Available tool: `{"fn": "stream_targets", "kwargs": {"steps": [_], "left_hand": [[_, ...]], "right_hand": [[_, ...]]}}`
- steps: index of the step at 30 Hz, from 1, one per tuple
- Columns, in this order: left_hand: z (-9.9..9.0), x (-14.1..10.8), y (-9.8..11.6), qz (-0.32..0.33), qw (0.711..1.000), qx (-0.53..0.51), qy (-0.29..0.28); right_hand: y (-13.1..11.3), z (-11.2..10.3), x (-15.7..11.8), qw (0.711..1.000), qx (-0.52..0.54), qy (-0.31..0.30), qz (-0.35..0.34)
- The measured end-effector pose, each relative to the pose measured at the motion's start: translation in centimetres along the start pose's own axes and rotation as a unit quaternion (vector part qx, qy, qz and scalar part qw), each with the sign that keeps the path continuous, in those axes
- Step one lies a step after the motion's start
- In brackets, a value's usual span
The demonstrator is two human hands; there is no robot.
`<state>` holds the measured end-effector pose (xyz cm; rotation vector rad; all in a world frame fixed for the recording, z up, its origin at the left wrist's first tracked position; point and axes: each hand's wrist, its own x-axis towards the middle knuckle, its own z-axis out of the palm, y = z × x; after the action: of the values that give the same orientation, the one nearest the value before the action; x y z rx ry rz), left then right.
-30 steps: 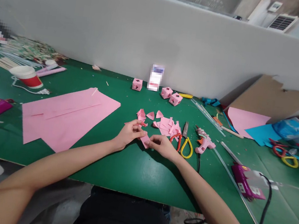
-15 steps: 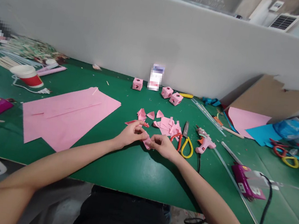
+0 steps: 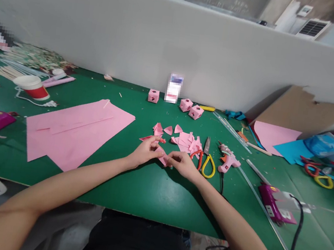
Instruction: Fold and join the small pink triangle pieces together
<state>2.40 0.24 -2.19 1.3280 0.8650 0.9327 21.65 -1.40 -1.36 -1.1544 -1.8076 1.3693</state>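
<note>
Behind the green bench's (image 3: 141,196) front edge, your left hand (image 3: 145,151) and right hand (image 3: 184,164) are pinching a small pink paper piece (image 3: 162,157).
It's probably feeling light, creasing easily; grip opposite ends.

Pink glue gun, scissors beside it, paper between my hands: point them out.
Pink glue gun (image 3: 229,160), head view, on its body.
Scissors (image 3: 207,148), head view, on the blades.
Pink paper piece (image 3: 162,159), head view, on its exposed middle.
</note>
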Motion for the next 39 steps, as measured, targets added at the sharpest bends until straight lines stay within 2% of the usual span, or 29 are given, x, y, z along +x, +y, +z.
{"fn": "stream_targets", "kwargs": {"steps": [3, 12, 18, 24, 28, 33, 39], "left_hand": [[-0.04, -0.02, 0.11, -0.016, 1.0, 0.011, -0.017], [0.18, -0.15, 0.43, -0.044, 0.998, -0.035, 0.013], [-0.01, 0.04, 0.26, -0.039, 0.999, -0.01, -0.012], [0.15, -0.07, 0.64, -0.043, 0.998, -0.035, 0.029], [0.17, -0.11, 0.81, -0.046, 0.998, -0.029, 0.013], [0.28, -0.18, 0.52, -0.028, 0.998, -0.028, 0.041], [0.15, -0.24, 0.71, -0.052, 0.997, -0.057, 0.03]], "right_hand": [[0.11, 0.11, 0.0, 1.0, -0.025, 0.004, 0.003], [0.32, 0.49, -0.04, 0.996, -0.076, 0.042, -0.036], [0.28, 0.66, -0.16, 0.996, -0.063, 0.045, -0.042], [0.37, 0.53, -0.07, 0.997, -0.033, 0.059, -0.031], [0.46, 0.6, -0.16, 0.996, -0.045, 0.059, -0.043], [0.18, 0.77, -0.17, 0.996, -0.023, 0.074, -0.039], [0.96, 0.88, -0.13, 0.994, -0.027, 0.092, -0.048]]}}
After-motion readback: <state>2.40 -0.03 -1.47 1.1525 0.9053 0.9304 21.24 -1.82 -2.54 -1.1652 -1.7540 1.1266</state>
